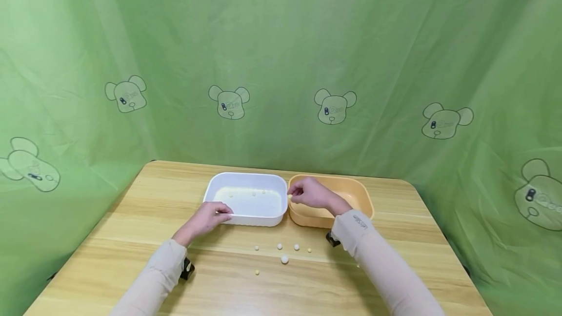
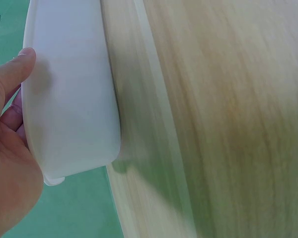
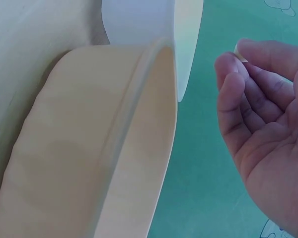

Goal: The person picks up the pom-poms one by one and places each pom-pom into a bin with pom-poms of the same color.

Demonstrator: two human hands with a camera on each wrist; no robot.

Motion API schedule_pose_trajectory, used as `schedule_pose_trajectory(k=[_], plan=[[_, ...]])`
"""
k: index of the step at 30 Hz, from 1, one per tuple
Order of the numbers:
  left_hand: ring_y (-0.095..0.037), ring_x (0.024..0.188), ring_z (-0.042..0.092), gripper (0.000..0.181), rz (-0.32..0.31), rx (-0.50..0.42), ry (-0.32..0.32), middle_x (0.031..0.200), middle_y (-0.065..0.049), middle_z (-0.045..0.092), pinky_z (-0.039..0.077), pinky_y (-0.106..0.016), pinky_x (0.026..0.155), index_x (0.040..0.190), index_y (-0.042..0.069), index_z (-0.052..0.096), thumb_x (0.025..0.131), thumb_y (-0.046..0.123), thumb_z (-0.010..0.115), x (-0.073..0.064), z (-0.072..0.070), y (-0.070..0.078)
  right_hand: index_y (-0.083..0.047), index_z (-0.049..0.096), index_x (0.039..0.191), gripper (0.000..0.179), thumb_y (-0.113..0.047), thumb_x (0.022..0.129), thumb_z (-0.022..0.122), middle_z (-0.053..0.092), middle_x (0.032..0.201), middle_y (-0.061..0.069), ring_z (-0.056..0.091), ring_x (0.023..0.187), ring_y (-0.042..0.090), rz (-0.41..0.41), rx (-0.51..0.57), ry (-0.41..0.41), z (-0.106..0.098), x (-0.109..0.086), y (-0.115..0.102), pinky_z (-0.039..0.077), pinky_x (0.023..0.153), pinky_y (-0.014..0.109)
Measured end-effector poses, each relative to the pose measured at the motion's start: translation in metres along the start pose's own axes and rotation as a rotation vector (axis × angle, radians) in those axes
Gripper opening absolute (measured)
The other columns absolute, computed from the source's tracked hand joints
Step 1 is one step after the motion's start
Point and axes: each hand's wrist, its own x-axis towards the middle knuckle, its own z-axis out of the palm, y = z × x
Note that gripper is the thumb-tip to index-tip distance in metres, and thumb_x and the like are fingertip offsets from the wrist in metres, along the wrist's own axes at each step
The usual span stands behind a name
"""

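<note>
My left hand [image 1: 208,217] grips the near rim of a white plastic bin [image 1: 252,220], thumb outside and fingers over the edge, as the left wrist view shows. Inside that bin lie a few tiny yellowish balls [image 1: 253,194]. Above the meeting rims of the white bin and an orange bin [image 1: 311,221], my right hand [image 1: 311,193] pinches a small pale-yellow ball [image 3: 241,55] between thumb and fingertips. Much of the ball is covered by the fingers. In the right wrist view the hand [image 3: 273,104] stands above the orange bin's rim [image 3: 134,109].
Nearer to me on the wooden table [image 1: 237,296] lie several small balls: a larger white ball [image 1: 284,259], smaller white ones, and yellow balls such as one [image 1: 257,272] at the front. Another yellow speck shows beside the right sleeve [image 1: 386,267]. A green curtain [image 1: 281,135] surrounds the table.
</note>
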Motion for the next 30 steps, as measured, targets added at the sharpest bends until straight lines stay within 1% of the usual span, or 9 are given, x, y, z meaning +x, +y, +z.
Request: schedule_pose_trajectory(k=[7,13,18,30], plan=[[-0.009,0.079,0.059,0.005,-0.014,-0.009,0.001,0.086,0.008,0.066,0.049,-0.028,0.073,0.089,0.015,0.072,0.087,0.014,0.068,0.0,-0.001,-0.001,0.003,0.069,0.096,0.014,-0.002,0.083,0.065,0.064,0.082,0.002,0.059,0.076,0.011,-0.026,-0.015,-0.015,0.004,0.007,0.001,0.051,0.069,0.025],[-0.01,0.079,0.059,0.004,0.004,-0.011,0.002,0.085,0.007,0.066,0.049,-0.028,0.073,0.088,0.015,0.072,0.087,0.014,0.068,0.0,-0.001,-0.001,0.002,0.07,0.095,0.014,-0.002,0.082,0.066,0.065,0.085,0.006,0.059,0.077,0.011,-0.048,-0.04,-0.02,0.007,0.012,-0.001,0.051,0.07,0.024],[-0.01,0.08,0.059,0.004,0.013,-0.007,0.0,0.085,0.007,0.066,0.049,-0.028,0.073,0.088,0.015,0.072,0.087,0.015,0.068,0.001,0.0,-0.003,0.0,0.07,0.094,0.013,-0.001,0.082,0.067,0.065,0.085,0.004,0.059,0.077,0.01,-0.056,-0.034,-0.032,0.009,0.016,-0.001,0.051,0.07,0.023],[-0.01,0.079,0.059,0.004,0.021,0.003,-0.002,0.086,0.007,0.066,0.049,-0.028,0.073,0.089,0.015,0.072,0.087,0.015,0.067,0.001,0.001,-0.004,-0.004,0.07,0.092,0.009,-0.003,0.083,0.067,0.065,0.083,0.002,0.059,0.076,0.011,-0.004,-0.028,-0.038,0.016,0.024,0.001,0.051,0.068,0.024]])
